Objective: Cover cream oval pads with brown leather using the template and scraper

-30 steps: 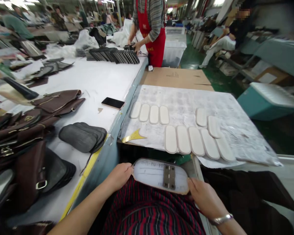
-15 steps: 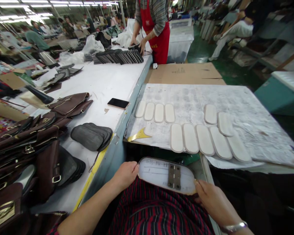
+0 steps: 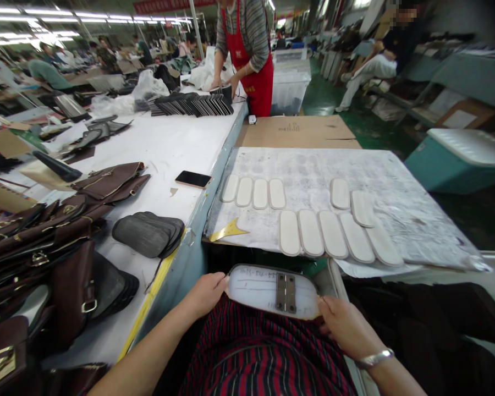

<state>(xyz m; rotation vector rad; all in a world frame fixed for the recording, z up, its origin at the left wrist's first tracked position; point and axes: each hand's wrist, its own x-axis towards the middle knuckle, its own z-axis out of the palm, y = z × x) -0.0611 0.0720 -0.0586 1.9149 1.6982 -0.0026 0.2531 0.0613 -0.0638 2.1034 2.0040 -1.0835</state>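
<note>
Just above my lap I hold a pale oval template (image 3: 251,286) with a metal hinge (image 3: 286,293) fixed near its right side and handwriting along its top. My left hand (image 3: 208,292) is closed on its left end, fingers pinched at the edge. At the other end my right hand (image 3: 337,316) grips the rim, its fingertips partly hidden underneath. Beyond the template, several white oval pieces (image 3: 289,233) with grey borders lie in rows on the stained white board (image 3: 264,159). A yellow, pointed flat piece (image 3: 230,230) rests at the board's near left corner.
On the white table (image 3: 169,143) at left are stacked dark oval pieces (image 3: 138,235), a phone (image 3: 193,179) and brown leather bags (image 3: 72,280). A person in a red apron (image 3: 256,77) handles a row of black pieces (image 3: 192,104) at the back. A teal box (image 3: 457,165) stands right.
The view has shifted slightly, tilting up and to the right. Both hands keep hold of the template, with little change in its pose.
</note>
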